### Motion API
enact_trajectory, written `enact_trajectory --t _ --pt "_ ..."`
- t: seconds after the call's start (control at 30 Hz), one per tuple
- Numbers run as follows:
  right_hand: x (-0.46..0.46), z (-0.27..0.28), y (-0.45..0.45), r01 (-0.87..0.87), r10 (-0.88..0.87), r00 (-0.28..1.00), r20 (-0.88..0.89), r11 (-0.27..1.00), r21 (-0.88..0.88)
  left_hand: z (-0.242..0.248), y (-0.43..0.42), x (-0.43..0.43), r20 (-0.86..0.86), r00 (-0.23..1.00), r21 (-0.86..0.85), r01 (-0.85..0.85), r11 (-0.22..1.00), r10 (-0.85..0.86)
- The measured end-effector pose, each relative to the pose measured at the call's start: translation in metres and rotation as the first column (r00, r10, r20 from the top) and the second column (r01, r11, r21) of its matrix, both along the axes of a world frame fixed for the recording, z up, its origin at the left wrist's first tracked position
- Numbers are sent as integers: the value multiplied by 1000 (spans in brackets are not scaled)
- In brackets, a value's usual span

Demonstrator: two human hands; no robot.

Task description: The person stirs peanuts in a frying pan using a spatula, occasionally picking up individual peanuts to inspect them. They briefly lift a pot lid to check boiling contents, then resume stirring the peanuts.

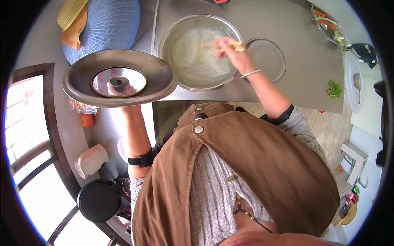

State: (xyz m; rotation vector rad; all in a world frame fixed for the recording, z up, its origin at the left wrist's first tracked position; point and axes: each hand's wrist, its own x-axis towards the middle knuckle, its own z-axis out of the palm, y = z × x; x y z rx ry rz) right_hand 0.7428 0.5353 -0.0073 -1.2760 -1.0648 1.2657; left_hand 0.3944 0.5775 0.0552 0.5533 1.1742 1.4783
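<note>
My left hand [124, 89] holds up a metal pan lid [157, 72] with a round glass centre. Through the glass, fingers show around the dark knob [119, 81]. My right hand [235, 55] grips a pair of wooden chopsticks [236, 47], slightly blurred, whose far ends reach over a stainless-steel pot [200, 87]. Pale, translucent noodles [200, 58] lie in cloudy liquid inside the pot. The lid's right edge overlaps the pot's left rim in the view. Beside the pot, partly behind my right forearm, sits a round transparent lid or plate [267, 57].
A steel counter [307, 70] bears chopped green herbs [334, 89] and, farther back, a basket of vegetables [328, 26]. At right is a white plate [353, 83]. Blue [107, 24] and yellow [71, 12] woven covers stand at left, above a red fruit [87, 121].
</note>
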Motion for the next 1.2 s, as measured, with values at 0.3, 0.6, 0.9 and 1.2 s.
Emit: enact_trajectory --t 0.3,0.6,0.9,1.2 --pt "20 3 0 100 -97 976 197 995 -4 9 -1 -1 -38 996 -49 84 995 -85" --pt "-14 -7 2 40 -29 990 139 996 -77 -2 12 -5 -47 998 102 38 994 -33" --pt "72 33 -45 243 -244 969 34 970 19 19 33 16 -87 995 84 -48 995 56" --pt "78 47 -93 343 -342 939 -24 939 35 25 42 47 -558 829 123 133 983 -42"
